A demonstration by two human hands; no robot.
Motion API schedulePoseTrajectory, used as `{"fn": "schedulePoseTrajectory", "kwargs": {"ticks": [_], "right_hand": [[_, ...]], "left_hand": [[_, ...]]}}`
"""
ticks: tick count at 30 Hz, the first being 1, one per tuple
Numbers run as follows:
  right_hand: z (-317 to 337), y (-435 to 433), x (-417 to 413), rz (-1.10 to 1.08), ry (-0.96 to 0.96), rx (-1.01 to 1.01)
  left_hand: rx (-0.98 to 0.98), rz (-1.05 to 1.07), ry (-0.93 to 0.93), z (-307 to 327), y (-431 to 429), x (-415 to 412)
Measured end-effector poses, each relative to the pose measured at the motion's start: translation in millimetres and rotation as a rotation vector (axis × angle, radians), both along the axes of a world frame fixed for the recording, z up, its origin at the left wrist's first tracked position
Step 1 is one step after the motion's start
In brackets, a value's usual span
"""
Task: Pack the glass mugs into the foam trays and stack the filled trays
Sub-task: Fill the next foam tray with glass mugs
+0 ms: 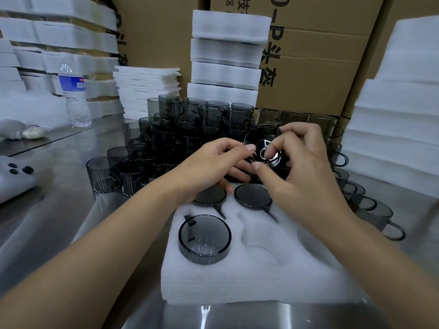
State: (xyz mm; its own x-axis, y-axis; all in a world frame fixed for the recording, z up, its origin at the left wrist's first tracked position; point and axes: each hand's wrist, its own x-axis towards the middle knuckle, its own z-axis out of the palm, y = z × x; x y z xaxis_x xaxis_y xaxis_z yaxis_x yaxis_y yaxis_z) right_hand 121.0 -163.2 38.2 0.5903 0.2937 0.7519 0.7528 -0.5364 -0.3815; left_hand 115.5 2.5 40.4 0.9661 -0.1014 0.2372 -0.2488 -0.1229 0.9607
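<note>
Three seated mugs [204, 238] show in the head view, sunk in pockets of the foam tray [237, 281] that lies on the bench [71, 233] just before us — one in the near-left pocket, two in the far row; each has its handle lying in a side slot, which we judge keeps glass from touching glass; at least two near pockets are unfilled. Above the far edge of the tray both hands share the held mug [263, 141]; the left hand [213, 165] has its grip pinched on the near rim with thumb and forefinger; the right hand [301, 162] has its grip curled round the other side, fingertips by the handle — likely so that we can turn the mug until handle and slot agree. Behind the hands the loose mugs [180, 129] stand heaped within reach; a stack of foam trays [225, 74] rises against the cardboard boxes [308, 79], probably where this tray goes once full.
</note>
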Motion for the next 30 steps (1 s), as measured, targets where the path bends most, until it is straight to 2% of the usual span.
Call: {"fn": "schedulePoseTrajectory", "kwargs": {"ticks": [7,20,30], "right_hand": [[-4.2,0.1,5.7,0.060,-0.012,-0.061],[-5.9,-1.1,15.1,0.078,0.099,0.093],[-0.7,-6.9,16.7,0.055,0.156,0.103]], "left_hand": [[-0.032,0.053,-0.002,-2.3,2.3,3.4],[-0.004,-0.018,-0.113,-4.8,8.3,3.4],[-0.079,0.101,-0.108,-4.9,5.4,6.7]]}}
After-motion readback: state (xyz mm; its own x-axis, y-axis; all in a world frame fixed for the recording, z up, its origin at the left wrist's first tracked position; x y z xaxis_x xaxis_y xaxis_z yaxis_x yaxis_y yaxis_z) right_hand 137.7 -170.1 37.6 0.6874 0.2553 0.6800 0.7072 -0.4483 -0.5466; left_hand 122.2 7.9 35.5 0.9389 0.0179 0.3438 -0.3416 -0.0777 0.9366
